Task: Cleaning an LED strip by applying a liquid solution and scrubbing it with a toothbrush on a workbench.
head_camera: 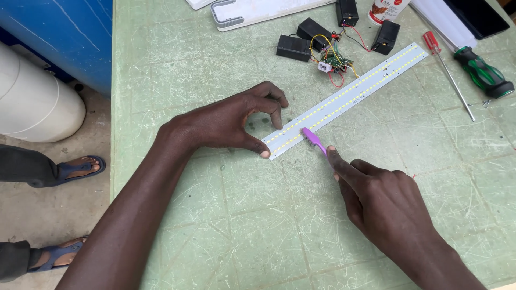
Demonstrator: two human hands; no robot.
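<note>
The long white LED strip lies flat on the green table, its long axis running diagonally from its near end by the hands up and away to the right. The left hand pins that near end: thumb tip on the strip's corner, forefinger curled onto its upper edge, so the grip is a pinch closed on the strip's end. The right hand comes in from the lower right, closed on the handle of a purple toothbrush with the forefinger laid along it; the brush head rests on the strip's lower edge, just beside the left thumb. The handle lies crosswise to the strip. At the strip's far end sit a small green circuit board with coloured wires and black battery blocks, close to the strip but well apart from the brush. A red-handled screwdriver and a green-handled one lie off to the right, away from both hands. Nothing stands between the brush and the rest of the strip.
</note>
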